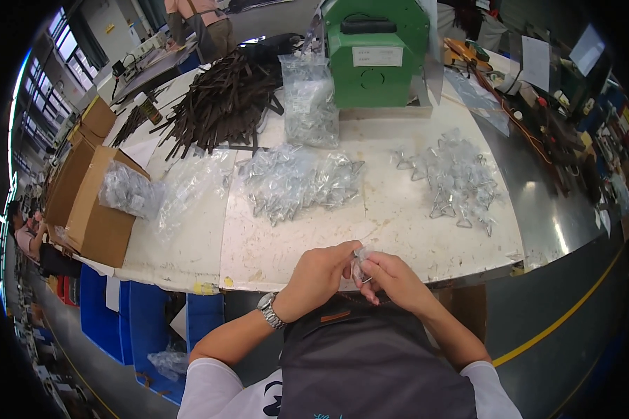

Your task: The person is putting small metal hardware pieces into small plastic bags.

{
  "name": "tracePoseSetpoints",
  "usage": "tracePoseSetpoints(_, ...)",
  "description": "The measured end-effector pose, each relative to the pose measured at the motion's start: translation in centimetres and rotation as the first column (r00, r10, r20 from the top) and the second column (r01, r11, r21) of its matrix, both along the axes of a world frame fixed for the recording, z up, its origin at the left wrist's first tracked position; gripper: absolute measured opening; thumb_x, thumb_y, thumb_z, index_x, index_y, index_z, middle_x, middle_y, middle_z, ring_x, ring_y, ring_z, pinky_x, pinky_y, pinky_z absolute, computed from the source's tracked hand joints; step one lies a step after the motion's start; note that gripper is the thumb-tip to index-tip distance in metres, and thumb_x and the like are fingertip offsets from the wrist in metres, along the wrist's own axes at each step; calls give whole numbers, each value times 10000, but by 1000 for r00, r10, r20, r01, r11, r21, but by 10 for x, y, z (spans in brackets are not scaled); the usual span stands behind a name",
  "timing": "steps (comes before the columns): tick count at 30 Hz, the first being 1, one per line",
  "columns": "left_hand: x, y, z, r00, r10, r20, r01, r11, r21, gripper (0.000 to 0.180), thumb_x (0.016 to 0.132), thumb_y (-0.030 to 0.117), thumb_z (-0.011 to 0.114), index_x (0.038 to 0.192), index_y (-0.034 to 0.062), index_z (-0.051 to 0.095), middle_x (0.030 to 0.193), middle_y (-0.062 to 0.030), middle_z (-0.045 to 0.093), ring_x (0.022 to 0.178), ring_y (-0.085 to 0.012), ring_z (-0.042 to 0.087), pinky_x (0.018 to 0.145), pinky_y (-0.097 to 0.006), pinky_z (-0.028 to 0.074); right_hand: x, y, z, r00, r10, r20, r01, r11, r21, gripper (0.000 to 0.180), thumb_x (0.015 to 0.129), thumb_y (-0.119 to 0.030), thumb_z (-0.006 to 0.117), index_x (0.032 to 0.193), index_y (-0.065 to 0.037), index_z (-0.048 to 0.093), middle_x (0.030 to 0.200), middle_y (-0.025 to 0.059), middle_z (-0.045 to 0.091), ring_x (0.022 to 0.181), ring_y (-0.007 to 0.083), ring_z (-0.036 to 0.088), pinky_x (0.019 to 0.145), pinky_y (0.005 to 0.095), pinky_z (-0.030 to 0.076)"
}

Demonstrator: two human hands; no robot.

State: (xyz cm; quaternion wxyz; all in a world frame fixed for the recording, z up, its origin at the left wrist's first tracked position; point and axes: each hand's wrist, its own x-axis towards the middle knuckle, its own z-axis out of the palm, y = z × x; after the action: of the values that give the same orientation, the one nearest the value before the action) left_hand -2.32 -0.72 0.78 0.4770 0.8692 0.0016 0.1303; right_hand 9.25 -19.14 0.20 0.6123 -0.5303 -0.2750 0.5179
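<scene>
At the table's near edge, my left hand [320,272] and my right hand [397,278] are closed together on a small metal piece in clear plastic wrap [360,262]. The fingers cover much of it, and its exact kind is hard to make out. Beyond my hands, in the middle, lies a pile of similar plastic-wrapped metal pieces [293,183]. A second, looser pile of wrapped metal pieces [460,183] is spread to the right; bent wire loops show among the plastic.
A green machine [377,63] stands at the back, beside a filled clear bag [310,105]. Dark strips [220,101] are heaped at the back left. An open cardboard box [98,213] with bagged pieces sits on the left. Blue bins [154,342] are below the worktable [426,248].
</scene>
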Motion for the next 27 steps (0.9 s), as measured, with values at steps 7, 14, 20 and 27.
tracePoseSetpoints(7,45,35,5,985,71,-159,-60,996,73,288,992,113,668,1267,38,707,853,-119,733,713,-281,677,665,-350,521,94,-12,11,616,-218,757,426,901,-88,252,1082,-133,577,1244,54,623,1189,178,721,640,158,660,559,302,526)
tracePoseSetpoints(14,136,45,-4,955,241,170,-293,699,652,136,942,135,709,1014,20,710,993,-145,687,822,-315,737,699,-415,586,96,-5,8,142,-264,954,414,891,185,470,956,-11,653,1416,-9,561,1411,229,621,1196,397,654,975,480,546)
tracePoseSetpoints(20,191,52,-26,978,172,114,-178,425,888,124,851,53,685,959,-7,702,960,-200,669,777,-302,737,627,-406,595,107,1,-55,14,-222,975,418,887,196,471,850,-12,749,1307,0,637,1398,152,621,1080,381,578,1002,440,494)
tracePoseSetpoints(27,138,57,10,909,186,372,-390,693,606,95,895,106,736,913,23,693,877,-116,697,668,-242,691,619,-409,535,106,-6,-44,209,-250,946,424,894,143,384,919,-24,698,1300,-22,655,1390,139,639,1101,327,636,966,414,539)
